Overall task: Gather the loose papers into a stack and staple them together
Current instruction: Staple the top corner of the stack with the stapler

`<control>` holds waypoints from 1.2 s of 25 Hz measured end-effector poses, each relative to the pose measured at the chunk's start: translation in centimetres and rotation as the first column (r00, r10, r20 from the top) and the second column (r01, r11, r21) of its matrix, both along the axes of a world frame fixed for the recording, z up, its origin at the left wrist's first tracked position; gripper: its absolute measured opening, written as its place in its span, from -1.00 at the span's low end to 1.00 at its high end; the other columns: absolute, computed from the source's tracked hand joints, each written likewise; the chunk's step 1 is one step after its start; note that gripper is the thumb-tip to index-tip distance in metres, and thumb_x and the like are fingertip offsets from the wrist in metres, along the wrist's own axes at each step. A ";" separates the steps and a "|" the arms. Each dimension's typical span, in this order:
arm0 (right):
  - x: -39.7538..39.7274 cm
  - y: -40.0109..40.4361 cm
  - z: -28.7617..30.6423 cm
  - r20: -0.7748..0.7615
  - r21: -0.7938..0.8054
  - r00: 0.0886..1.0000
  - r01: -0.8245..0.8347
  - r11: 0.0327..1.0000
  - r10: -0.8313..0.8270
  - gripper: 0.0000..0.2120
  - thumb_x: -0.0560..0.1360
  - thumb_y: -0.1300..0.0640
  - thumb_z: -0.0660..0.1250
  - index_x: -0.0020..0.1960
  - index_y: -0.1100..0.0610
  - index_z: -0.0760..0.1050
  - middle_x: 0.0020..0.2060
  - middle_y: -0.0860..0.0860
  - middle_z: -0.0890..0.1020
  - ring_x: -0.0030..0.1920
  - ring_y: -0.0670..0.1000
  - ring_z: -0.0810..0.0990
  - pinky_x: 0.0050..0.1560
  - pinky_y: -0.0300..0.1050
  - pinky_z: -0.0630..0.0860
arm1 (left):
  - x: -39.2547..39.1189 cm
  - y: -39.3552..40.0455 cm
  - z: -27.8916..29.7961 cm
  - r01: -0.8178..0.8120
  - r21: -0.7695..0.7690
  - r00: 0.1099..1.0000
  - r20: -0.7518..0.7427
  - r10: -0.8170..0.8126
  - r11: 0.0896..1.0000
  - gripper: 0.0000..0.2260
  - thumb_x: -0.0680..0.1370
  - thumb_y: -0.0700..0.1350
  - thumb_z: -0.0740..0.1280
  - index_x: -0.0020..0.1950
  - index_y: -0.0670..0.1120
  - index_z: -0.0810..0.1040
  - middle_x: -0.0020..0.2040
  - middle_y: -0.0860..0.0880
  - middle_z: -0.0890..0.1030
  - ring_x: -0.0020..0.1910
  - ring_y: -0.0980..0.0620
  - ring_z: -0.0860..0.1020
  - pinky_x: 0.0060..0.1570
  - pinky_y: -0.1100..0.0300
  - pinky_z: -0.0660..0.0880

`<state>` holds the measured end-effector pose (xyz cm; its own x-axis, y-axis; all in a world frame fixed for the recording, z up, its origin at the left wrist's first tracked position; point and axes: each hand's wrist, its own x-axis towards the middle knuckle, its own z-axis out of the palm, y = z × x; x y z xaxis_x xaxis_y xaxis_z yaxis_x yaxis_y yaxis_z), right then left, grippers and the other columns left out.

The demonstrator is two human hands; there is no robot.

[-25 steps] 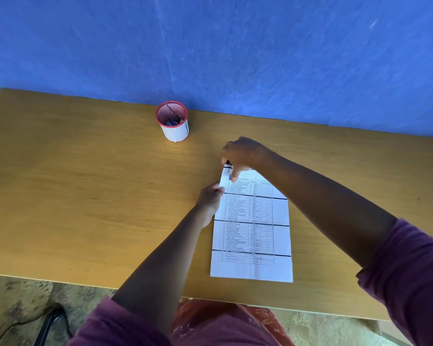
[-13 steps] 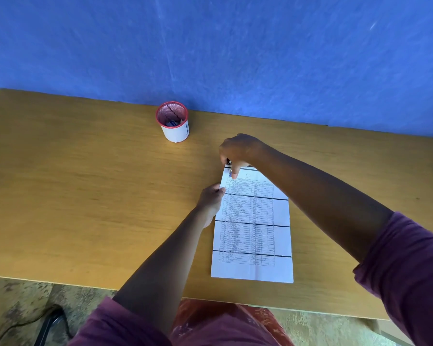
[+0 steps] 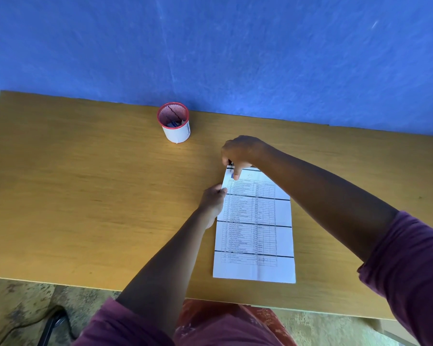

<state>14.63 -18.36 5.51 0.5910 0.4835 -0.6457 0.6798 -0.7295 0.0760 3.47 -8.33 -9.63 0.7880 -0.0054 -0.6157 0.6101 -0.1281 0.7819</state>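
While the blue wall (image 3: 235, 46) fills the whole background, the wooden desk (image 3: 85, 196) lies wide under it, and almost all of it is bare. On the desk, in front of the person, rests the stack of papers (image 3: 256, 228), a printed list with dark horizontal lines. Its long axis runs away from the person toward the wall, with the near edge close to the desk's front edge. The sheets look already gathered, because I see only one neat outline.

Near the wall stands a red mesh pen holder (image 3: 175, 123), well apart from the papers, to their left.

The left hand (image 3: 211, 204) lies at the left edge of the stack, and its fingers are bent onto the paper edge to keep it in place. The right hand (image 3: 240, 152) is at the far left corner of the stack, fingers curled down around a small dark and blue object (image 3: 231, 171), I think a stapler, but most of it is hidden. This corner lies directly under the right hand, so the right hand is the nearer one for the staple. I judge the stapling is in progress; whether a staple is already in, I cannot tell.
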 end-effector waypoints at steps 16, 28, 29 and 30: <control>-0.5 0.0 -1.7 0.030 0.031 0.994 -0.103 0.994 0.102 -0.71 0.45 -0.06 0.49 0.06 0.10 0.62 -0.13 -0.08 0.58 0.07 0.07 0.51 -0.02 -0.17 0.25 | -0.1 0.3 2.6 -0.011 -0.182 1.000 0.009 0.012 0.983 -0.75 0.54 -0.14 0.45 0.20 -0.02 0.55 0.06 0.07 0.63 0.02 0.15 0.58 -0.03 0.31 0.44; -1.4 0.6 -2.6 0.057 0.037 0.984 -0.173 0.984 0.171 -0.77 0.43 0.04 0.51 0.06 0.07 0.65 -0.21 -0.08 0.60 -0.02 0.05 0.45 -0.20 -0.19 0.33 | 0.6 -0.6 2.9 -0.092 -0.281 0.995 0.015 0.100 0.955 -0.78 0.51 -0.07 0.48 0.13 -0.10 0.66 0.02 0.10 0.68 0.02 0.30 0.59 0.10 0.32 0.35; -1.5 0.6 -2.8 0.063 0.028 0.979 -0.196 0.980 0.194 -0.78 0.43 0.04 0.51 0.04 0.07 0.65 -0.30 -0.10 0.53 -0.04 0.05 0.46 -0.14 -0.17 0.38 | 0.5 -0.7 3.0 -0.094 -0.276 0.995 0.015 0.102 0.957 -0.86 0.52 -0.10 0.47 0.06 -0.06 0.67 -0.03 0.13 0.69 -0.05 0.35 0.60 0.03 0.37 0.38; -1.5 0.6 -2.8 0.070 0.022 0.975 -0.213 0.977 0.211 -0.80 0.44 0.03 0.51 0.02 0.08 0.65 -0.36 -0.12 0.45 -0.08 0.05 0.45 -0.07 -0.16 0.43 | 0.5 -0.7 3.1 -0.096 -0.275 0.994 0.019 0.105 0.957 -0.92 0.52 -0.11 0.47 0.00 -0.02 0.67 -0.07 0.16 0.69 -0.09 0.38 0.61 -0.03 0.40 0.40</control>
<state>13.14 -17.72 2.69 0.5144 0.6204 -0.5920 0.8133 -0.5719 0.1073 3.97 -9.05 -6.50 0.8128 -0.0894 -0.5757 0.5823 0.1539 0.7983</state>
